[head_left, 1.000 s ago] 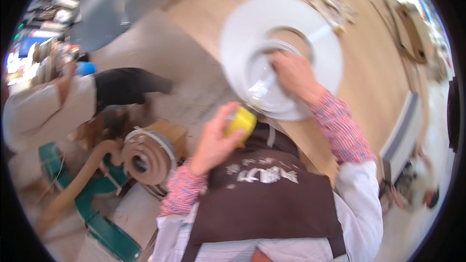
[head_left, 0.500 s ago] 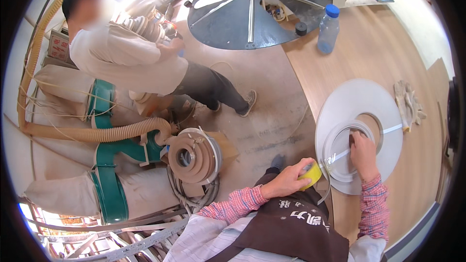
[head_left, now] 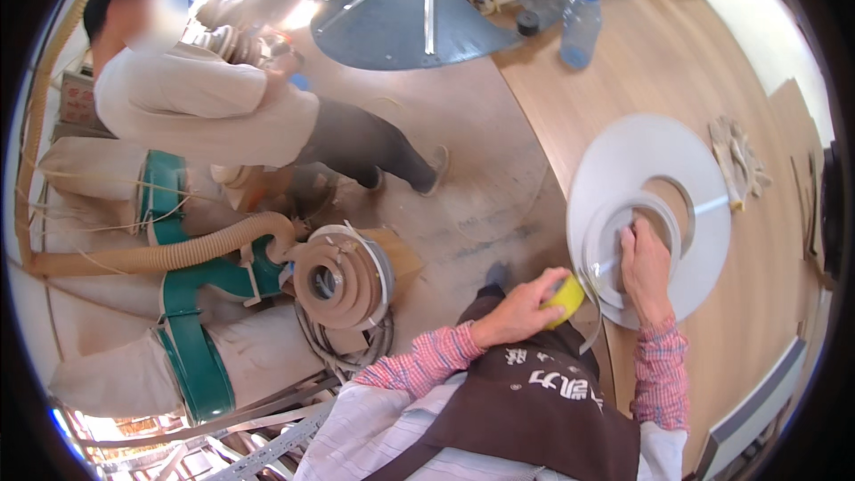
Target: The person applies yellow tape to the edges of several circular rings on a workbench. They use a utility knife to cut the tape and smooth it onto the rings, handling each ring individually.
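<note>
My left hand [head_left: 525, 307] is closed round a yellow roll of tape [head_left: 565, 299] in front of my dark apron. To its right, a large pale grey disc [head_left: 614, 147] lies on the wooden tabletop, slightly over its left edge. A coil of pale banding [head_left: 670, 214] rests on the disc, off its centre hole. A loose strip [head_left: 595, 316] curves down from the coil's near-left side, beside the tape roll. My right hand [head_left: 648, 267] is over the middle of the coil, fingers curled; what they pinch, if anything, is hidden.
A work glove [head_left: 735, 156] lies right of the disc. Farther off stands a blue-capped bottle [head_left: 581, 27], near a big dark round plate [head_left: 392, 27]. At left, a person [head_left: 214, 107] stands beside green ducting [head_left: 183, 294]; a flanged machine part [head_left: 338, 276] sits nearer me.
The scene has shifted slightly up and left as my head turned. My right hand has turned a little, its fingers still over the coil; my left still holds the tape roll.
</note>
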`<state>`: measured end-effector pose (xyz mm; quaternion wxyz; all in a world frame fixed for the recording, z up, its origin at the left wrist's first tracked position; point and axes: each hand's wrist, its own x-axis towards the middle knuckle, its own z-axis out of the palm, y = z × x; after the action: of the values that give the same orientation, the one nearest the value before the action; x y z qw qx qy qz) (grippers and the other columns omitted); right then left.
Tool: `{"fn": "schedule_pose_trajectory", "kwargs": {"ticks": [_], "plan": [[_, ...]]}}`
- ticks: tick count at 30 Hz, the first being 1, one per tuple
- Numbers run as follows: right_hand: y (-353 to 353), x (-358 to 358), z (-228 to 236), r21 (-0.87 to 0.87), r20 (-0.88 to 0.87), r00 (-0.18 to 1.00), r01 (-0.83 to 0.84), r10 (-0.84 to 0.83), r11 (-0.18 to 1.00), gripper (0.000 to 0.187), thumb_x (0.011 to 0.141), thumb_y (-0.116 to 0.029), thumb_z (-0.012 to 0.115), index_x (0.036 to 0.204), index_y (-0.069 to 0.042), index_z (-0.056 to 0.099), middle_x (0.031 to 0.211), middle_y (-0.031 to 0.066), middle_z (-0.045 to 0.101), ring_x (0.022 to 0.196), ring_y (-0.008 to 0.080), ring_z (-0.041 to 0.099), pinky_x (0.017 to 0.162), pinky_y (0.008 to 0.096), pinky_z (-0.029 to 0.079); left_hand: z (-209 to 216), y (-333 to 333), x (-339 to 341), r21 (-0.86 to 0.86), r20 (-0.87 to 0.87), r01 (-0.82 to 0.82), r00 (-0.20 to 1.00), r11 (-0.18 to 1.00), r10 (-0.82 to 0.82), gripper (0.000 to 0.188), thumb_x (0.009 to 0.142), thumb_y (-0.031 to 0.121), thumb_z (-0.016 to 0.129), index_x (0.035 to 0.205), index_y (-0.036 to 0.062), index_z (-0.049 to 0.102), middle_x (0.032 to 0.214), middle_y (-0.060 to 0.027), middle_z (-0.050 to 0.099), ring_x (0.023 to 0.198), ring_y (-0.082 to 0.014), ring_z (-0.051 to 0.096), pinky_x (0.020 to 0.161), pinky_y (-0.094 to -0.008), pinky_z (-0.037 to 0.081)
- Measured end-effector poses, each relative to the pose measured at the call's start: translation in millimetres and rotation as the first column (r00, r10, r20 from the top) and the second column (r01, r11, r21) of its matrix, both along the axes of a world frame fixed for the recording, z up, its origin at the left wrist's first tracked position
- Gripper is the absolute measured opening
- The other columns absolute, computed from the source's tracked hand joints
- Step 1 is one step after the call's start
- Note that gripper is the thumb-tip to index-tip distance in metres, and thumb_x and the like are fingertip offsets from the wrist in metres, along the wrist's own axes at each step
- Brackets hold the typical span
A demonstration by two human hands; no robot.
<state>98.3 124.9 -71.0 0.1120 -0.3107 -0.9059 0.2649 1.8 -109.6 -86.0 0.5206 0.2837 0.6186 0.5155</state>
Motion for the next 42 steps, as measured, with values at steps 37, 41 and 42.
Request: {"fn": "schedule_pose_trajectory", "kwargs": {"ticks": [37,41,42], "plan": [[-58,24,16,0.171,0.285,0.952,-0.163,0.109,0.972,0.102,0.076,-0.062,0.078,0.151,-0.003,0.041,0.146,0.0316,0.045,0.13,0.0487,0.047,0.109,0.0545,0.038,-65,5,-10,0.028,-0.088,0.047,0.995,0.998,-0.045,0.063,0.096,0.024,0.065,0.148,-0.002,0.04,0.115,-0.0284,0.071,0.104,-0.0368,0.073,0.09,-0.0416,0.055],[-59,30,5,0.251,0.208,0.971,-0.17,0.119,0.953,0.106,0.07,-0.059,0.085,0.15,-0.003,0.042,0.142,0.0313,0.044,0.126,0.0483,0.047,0.106,0.0536,0.037,-76,7,-8,0.098,-0.065,0.043,0.997,0.994,-0.037,0.062,0.097,0.023,0.064,0.148,-0.003,0.039,0.124,-0.0275,0.068,0.112,-0.0347,0.071,0.094,-0.0409,0.053],[-62,30,5,0.252,0.233,0.967,-0.165,0.106,0.954,0.107,0.07,-0.058,0.085,0.15,-0.003,0.042,0.142,0.0315,0.044,0.125,0.0484,0.047,0.106,0.0543,0.037,-82,11,-7,0.11,-0.094,0.039,0.995,0.993,-0.029,0.061,0.097,0.022,0.064,0.147,-0.0026,0.04,0.125,-0.027,0.068,0.113,-0.0341,0.07,0.094,-0.041,0.053]]}}
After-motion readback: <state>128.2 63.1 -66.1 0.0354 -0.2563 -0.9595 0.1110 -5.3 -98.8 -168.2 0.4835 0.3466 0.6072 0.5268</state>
